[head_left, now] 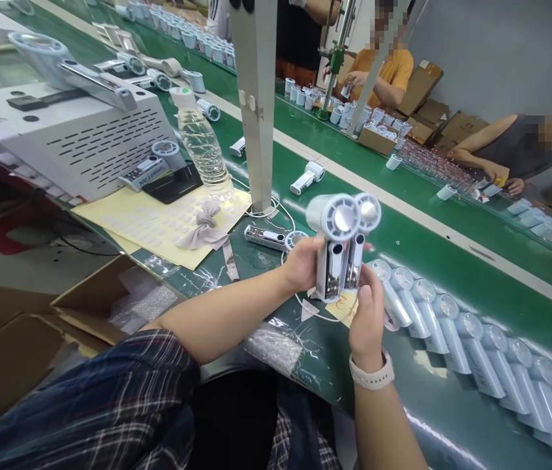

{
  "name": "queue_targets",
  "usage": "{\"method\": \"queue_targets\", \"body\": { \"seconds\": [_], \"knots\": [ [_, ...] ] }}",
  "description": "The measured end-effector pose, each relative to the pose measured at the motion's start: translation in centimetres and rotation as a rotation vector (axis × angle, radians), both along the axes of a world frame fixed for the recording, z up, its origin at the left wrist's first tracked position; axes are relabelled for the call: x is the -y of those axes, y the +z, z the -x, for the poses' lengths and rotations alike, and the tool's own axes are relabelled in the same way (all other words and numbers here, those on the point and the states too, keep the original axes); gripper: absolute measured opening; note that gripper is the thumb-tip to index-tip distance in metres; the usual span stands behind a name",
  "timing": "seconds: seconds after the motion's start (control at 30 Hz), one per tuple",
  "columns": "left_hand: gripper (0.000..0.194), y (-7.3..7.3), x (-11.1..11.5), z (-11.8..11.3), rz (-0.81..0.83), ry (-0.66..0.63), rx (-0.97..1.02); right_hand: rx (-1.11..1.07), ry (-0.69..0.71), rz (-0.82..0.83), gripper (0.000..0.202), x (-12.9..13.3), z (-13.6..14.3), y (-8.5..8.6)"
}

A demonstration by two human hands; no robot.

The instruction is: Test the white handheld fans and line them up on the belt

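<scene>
Two pale blue handheld fans with open handles are held up side by side in front of me, their round heads on top and circuit parts showing. My left hand (302,264) grips the nearer handheld fan (333,215) from the left, thumb on its handle. My right hand (368,310), with a white watch band on the wrist, is curled at the lower right side of the second handheld fan (368,212); its fingertips are partly hidden. Another opened fan (269,237) lies on the green table left of my hands.
A slanted row of fans (472,333) lines the table at right. At left are a white vented box (104,137), a water bottle (202,140) and a yellow sticker sheet (183,241). A metal post (256,104) rises ahead. Co-workers handle parts across the belt.
</scene>
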State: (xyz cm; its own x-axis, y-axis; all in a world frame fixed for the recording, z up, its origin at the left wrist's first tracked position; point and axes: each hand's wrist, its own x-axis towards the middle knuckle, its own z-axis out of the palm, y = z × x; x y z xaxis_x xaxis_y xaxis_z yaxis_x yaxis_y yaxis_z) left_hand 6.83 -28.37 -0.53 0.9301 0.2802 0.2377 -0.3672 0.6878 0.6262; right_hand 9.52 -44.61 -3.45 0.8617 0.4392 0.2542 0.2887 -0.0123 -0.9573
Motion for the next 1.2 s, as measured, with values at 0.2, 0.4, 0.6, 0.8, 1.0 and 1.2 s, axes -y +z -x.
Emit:
{"method": "queue_targets", "body": {
  "seconds": [0.2, 0.4, 0.6, 0.8, 1.0, 1.2],
  "knots": [
    [0.054, -1.1, 0.6, 0.4, -0.341, -0.080, -0.069, -0.110, 0.088, -0.105, 0.050, 1.7, -1.0, 1.5],
    [0.045, -1.1, 0.0, -0.2, -0.140, -0.299, -0.205, -0.125, 0.087, -0.118, 0.043, 2.3, -1.6, 2.2],
    [0.053, -0.8, 0.4, 0.6, -0.117, -0.338, -0.139, -0.200, 0.140, -0.244, 0.019, 1.8, -1.0, 2.9],
    [0.052, -0.6, 0.6, 0.6, -0.203, -0.301, -0.103, -0.192, 0.125, -0.221, 0.024, 1.6, -1.0, 3.0],
    [0.049, -0.7, 0.7, 0.3, -0.256, -0.278, -0.081, -0.252, 0.089, -0.270, 0.025, 1.2, -1.4, 2.5],
    [0.056, -0.6, 0.7, 0.2, -0.227, -0.266, -0.132, -0.316, 0.125, -0.347, 0.025, 1.2, -1.6, 2.1]
  ]
}}
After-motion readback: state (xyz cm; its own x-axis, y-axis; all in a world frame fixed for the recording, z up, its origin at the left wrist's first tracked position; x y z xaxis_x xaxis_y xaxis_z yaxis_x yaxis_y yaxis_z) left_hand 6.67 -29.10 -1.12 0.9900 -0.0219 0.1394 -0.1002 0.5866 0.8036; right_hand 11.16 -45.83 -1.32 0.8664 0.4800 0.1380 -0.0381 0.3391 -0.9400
